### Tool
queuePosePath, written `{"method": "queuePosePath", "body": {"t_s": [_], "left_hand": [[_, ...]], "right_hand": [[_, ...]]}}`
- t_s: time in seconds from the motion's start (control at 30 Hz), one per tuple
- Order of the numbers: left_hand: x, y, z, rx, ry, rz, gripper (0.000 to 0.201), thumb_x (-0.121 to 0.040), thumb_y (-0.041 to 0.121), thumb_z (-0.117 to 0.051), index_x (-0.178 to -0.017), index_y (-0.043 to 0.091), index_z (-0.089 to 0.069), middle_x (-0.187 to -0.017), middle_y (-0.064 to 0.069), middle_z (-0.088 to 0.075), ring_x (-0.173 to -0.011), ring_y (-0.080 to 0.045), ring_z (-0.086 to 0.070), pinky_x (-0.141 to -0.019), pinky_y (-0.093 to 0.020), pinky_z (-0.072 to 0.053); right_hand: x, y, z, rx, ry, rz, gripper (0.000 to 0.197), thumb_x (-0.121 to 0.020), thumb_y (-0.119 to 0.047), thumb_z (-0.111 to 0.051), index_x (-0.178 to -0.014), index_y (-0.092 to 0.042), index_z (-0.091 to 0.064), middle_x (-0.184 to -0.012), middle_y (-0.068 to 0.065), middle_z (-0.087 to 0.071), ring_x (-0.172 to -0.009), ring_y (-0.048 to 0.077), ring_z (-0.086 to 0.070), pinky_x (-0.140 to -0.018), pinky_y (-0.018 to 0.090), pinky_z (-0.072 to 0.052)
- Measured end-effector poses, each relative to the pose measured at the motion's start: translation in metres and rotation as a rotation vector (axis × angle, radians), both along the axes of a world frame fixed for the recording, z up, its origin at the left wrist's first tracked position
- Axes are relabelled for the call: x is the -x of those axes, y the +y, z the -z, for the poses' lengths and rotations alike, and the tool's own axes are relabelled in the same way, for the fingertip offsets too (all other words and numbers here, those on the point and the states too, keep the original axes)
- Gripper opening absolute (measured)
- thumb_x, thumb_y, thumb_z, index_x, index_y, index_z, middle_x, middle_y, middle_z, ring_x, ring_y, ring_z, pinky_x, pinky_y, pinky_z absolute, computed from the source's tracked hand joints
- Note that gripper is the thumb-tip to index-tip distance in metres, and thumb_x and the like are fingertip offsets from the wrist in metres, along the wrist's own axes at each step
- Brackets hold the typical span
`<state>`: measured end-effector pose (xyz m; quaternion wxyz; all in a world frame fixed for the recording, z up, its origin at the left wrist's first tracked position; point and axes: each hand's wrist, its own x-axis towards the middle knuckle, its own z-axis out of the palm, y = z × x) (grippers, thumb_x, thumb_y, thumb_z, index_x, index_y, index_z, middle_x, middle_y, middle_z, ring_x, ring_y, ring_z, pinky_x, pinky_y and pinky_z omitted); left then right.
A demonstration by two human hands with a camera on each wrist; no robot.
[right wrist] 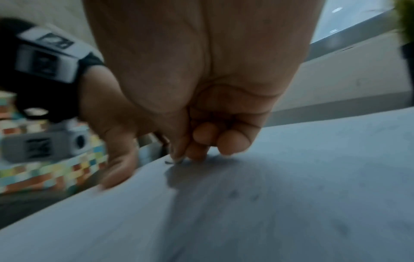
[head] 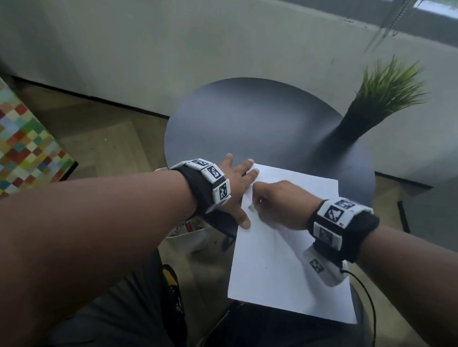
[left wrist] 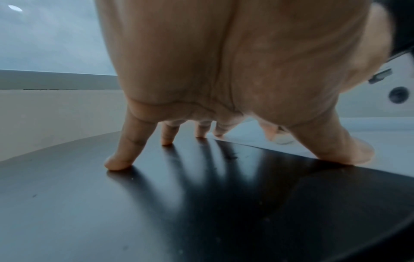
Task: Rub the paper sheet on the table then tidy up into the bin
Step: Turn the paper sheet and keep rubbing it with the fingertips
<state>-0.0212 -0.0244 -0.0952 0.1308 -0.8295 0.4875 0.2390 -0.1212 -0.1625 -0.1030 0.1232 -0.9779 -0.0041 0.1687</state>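
Note:
A white paper sheet (head: 284,269) lies on the near right part of a round black table (head: 252,121), and its near end hangs over the table's edge. My left hand (head: 236,184) is spread flat at the sheet's far left corner. Its thumb (left wrist: 340,150) and one fingertip press the paper (left wrist: 392,134); the other fingertips rest on the table (left wrist: 156,212). My right hand (head: 279,200) sits on the sheet with curled fingers, pinching a small greyish eraser (head: 251,208) against the paper near its left edge. In the blurred right wrist view the eraser (right wrist: 177,160) touches the paper (right wrist: 291,195).
A black vase with green grass (head: 380,101) stands on the table's far right. A white bin (head: 192,240) sits on the floor under the table's near left edge. A colourful checkered piece of furniture (head: 17,141) stands at the left. A grey wall runs behind the table.

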Motion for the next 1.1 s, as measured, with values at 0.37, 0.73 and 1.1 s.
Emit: {"method": "queuePosePath", "body": {"t_s": [0.37,0.73,1.1], "left_hand": [[-0.002,0.000,0.006,0.037,0.077,-0.086,0.129,-0.068,0.079,-0.073,-0.162,0.024,-0.004,-0.171,0.009,0.007,-0.154,-0.039,0.004,-0.113,-0.064,-0.026],[-0.004,0.000,0.013,0.035,0.076,-0.072,0.134,-0.066,0.081,-0.072,-0.162,0.022,0.000,-0.171,0.006,0.009,-0.153,-0.045,0.006,-0.109,-0.072,-0.027],[-0.004,-0.002,0.011,0.028,0.043,-0.038,0.133,-0.068,0.081,-0.072,-0.163,0.021,-0.001,-0.171,0.003,0.008,-0.152,-0.046,0.001,-0.111,-0.068,-0.027]], "right_hand": [[-0.017,-0.025,0.002,0.117,-0.089,0.204,0.019,-0.094,-0.034,-0.047,-0.093,-0.016,-0.049,-0.085,0.005,-0.061,-0.074,0.029,-0.053,-0.064,0.034,-0.046],[-0.037,-0.022,-0.002,0.119,-0.084,0.193,0.013,-0.089,-0.030,-0.046,-0.084,-0.018,-0.047,-0.083,0.008,-0.064,-0.071,0.031,-0.056,-0.066,0.035,-0.052],[-0.032,-0.018,0.001,0.025,-0.021,-0.004,0.006,-0.089,-0.026,-0.053,-0.090,-0.021,-0.056,-0.080,0.000,-0.064,-0.073,0.027,-0.059,-0.065,0.034,-0.050]]}}
